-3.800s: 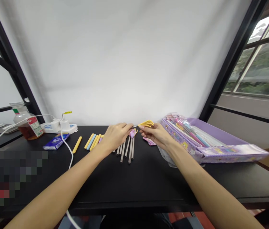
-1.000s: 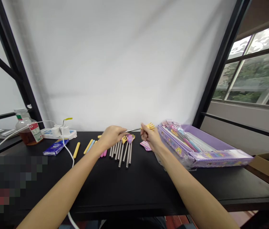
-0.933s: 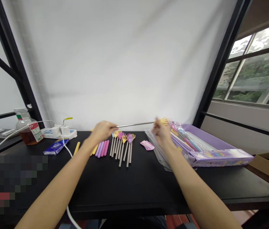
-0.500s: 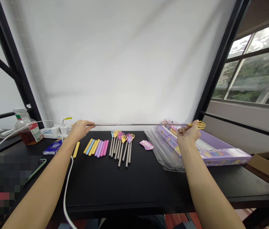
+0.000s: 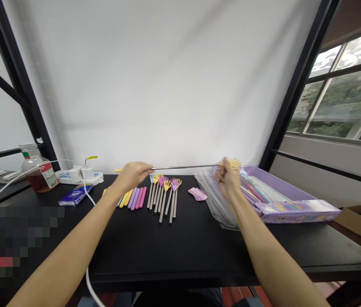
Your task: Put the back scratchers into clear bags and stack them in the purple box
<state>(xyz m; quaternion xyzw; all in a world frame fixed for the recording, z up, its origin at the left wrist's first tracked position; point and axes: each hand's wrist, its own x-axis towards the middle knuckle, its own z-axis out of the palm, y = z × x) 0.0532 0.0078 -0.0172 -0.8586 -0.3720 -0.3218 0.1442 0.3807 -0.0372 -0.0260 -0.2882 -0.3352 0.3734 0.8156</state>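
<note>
A telescopic back scratcher (image 5: 185,166) is stretched level between my hands above the black table. My left hand (image 5: 133,174) is closed around its handle end, with a yellow tip poking out on the left. At the other end my right hand (image 5: 228,177), slightly blurred, is closed just below the yellow claw-shaped head (image 5: 235,163). Below lie several shortened back scratcher heads (image 5: 167,185) with metal rods, in blue, yellow, pink and purple. Left of them is a row of coloured handles (image 5: 135,198), partly hidden by my left forearm.
On the right stand a purple box (image 5: 298,212) of wrapped back scratchers and clear plastic sleeves (image 5: 214,200). Pink cards (image 5: 197,194) lie beside them. At left are a blue packet (image 5: 75,195), a power strip (image 5: 97,178), a white cable (image 5: 91,290) and a jar of dark liquid (image 5: 38,172).
My hands have come closer together, and the metal rod between them is shorter. The right hand has moved left, away from over the box; the left hand has moved right.
</note>
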